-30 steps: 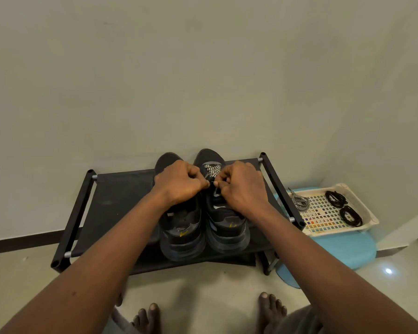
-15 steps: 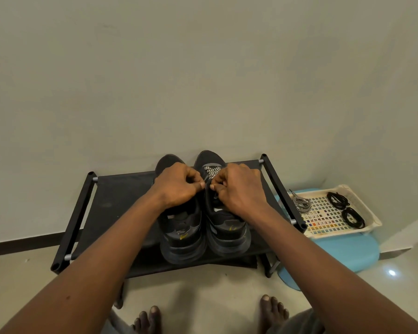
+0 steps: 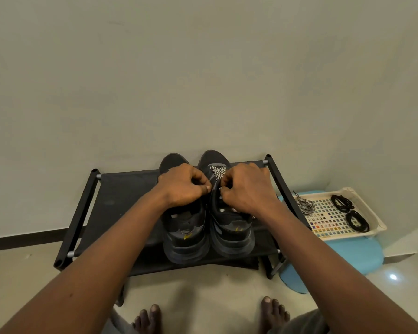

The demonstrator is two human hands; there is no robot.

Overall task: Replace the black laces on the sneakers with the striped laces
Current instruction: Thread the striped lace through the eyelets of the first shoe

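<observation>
Two black sneakers stand side by side on a low black shoe rack (image 3: 121,196), heels toward me. The right sneaker (image 3: 231,235) has a black-and-white striped lace (image 3: 217,172) threaded through its front eyelets. My left hand (image 3: 182,186) and my right hand (image 3: 245,189) meet over its tongue, fingers curled, pinching the lace ends between them. The left sneaker (image 3: 185,235) lies partly under my left hand; its lacing is hidden. A second striped lace (image 3: 305,205) and two coiled black laces (image 3: 342,203) lie in a cream tray (image 3: 377,225) to the right.
The tray sits on a light blue stool (image 3: 348,256) beside the rack's right end. A plain wall stands right behind the rack. My bare feet (image 3: 150,319) are on the tiled floor in front of it.
Both hands stay at the right sneaker's tongue, with small finger shifts on the lace. The view has tilted slightly.
</observation>
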